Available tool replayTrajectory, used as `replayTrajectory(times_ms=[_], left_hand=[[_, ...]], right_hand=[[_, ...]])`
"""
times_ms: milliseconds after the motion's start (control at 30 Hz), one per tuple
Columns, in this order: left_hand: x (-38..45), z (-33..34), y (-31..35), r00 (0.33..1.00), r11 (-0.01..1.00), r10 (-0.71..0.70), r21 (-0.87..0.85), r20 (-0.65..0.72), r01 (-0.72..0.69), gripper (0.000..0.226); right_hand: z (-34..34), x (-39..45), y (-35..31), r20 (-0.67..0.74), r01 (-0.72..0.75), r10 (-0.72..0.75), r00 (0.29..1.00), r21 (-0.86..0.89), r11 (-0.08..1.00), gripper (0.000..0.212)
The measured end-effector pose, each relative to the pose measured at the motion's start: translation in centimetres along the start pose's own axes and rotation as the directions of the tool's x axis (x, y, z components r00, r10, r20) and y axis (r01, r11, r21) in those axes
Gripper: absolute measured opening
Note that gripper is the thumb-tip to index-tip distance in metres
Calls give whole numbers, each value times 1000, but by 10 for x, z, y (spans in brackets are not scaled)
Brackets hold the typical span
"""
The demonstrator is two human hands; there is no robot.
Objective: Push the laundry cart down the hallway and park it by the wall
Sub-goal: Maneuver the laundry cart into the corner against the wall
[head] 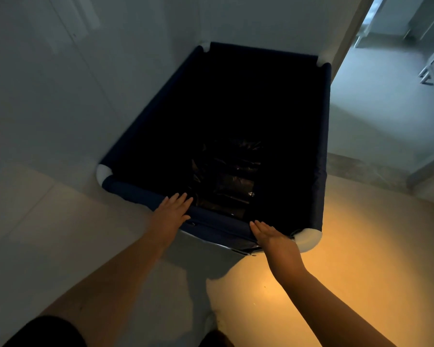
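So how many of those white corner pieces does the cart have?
4: far left, far right, near left and near right beside the right hand. None looks hidden.

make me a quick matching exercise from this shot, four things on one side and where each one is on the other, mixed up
Things:
1. left hand
2. right hand
3. black plastic bag
4. open doorway

Places:
A. down inside the laundry cart
B. flat on the near rim, next to the white corner cap
C. top right, beyond the cart's far corner
D. flat on the near rim, towards its middle

Pairs: 1-D, 2-B, 3-A, 4-C
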State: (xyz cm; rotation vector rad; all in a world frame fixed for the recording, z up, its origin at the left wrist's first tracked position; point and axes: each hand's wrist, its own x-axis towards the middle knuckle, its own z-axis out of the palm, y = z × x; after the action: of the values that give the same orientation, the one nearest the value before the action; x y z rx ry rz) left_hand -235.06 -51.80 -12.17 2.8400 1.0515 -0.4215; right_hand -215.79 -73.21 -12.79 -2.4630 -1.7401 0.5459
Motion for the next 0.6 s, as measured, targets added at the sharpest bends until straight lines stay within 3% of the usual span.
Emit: replayTrajectory(times_ms=[233,600], left_hand=[[-10,19,5,980,999,8,-44,-198,-17,63],[-6,32,-2,974,991,49,-107,-221,-75,61]], right_hand=[[-7,-5,-2,-5,6,-6,1000,-14,1000,81],[-3,-15,-9,-76,-11,7,997,-49,999,76]])
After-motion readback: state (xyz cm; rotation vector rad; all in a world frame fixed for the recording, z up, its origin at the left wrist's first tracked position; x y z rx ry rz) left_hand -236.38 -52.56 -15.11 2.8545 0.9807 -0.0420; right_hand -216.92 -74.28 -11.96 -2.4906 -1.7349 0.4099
